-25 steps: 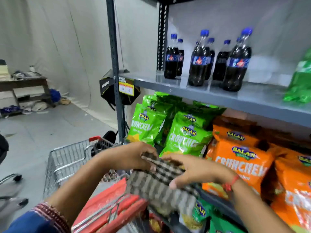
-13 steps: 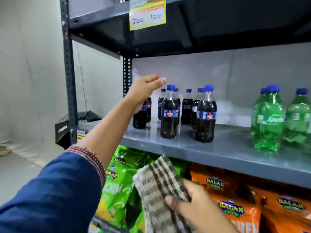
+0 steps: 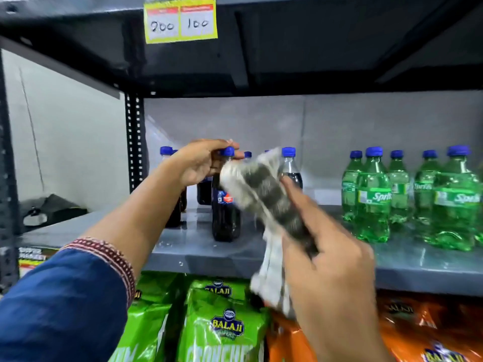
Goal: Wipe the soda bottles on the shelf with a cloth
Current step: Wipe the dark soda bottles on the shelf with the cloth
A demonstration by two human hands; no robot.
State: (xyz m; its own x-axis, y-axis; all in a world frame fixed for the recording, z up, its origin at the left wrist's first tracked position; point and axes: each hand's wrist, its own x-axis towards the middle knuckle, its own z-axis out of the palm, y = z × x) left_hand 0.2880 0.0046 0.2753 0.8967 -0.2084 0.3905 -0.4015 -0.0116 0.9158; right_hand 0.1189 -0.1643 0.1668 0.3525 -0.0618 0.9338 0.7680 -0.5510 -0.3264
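Several dark cola bottles with blue caps stand on the grey shelf [image 3: 198, 246]. My left hand [image 3: 201, 160] grips the cap and neck of the front cola bottle [image 3: 225, 218], which stands upright near the shelf's front edge. My right hand [image 3: 332, 273] holds a checked grey and white cloth [image 3: 269, 202], blurred, with its upper end against that bottle's shoulder. Another cola bottle [image 3: 291, 168] shows partly behind the cloth.
Several green Sprite bottles [image 3: 373, 194] stand on the same shelf to the right. Green [image 3: 222, 325] and orange [image 3: 423, 333] snack bags fill the shelf below. A dark shelf with a yellow price tag [image 3: 180, 20] hangs overhead. A black upright post [image 3: 134, 142] stands at left.
My left hand has reached in and closed on the front cola bottle's cap. My right hand has lifted the cloth from below the shelf up to the bottle.
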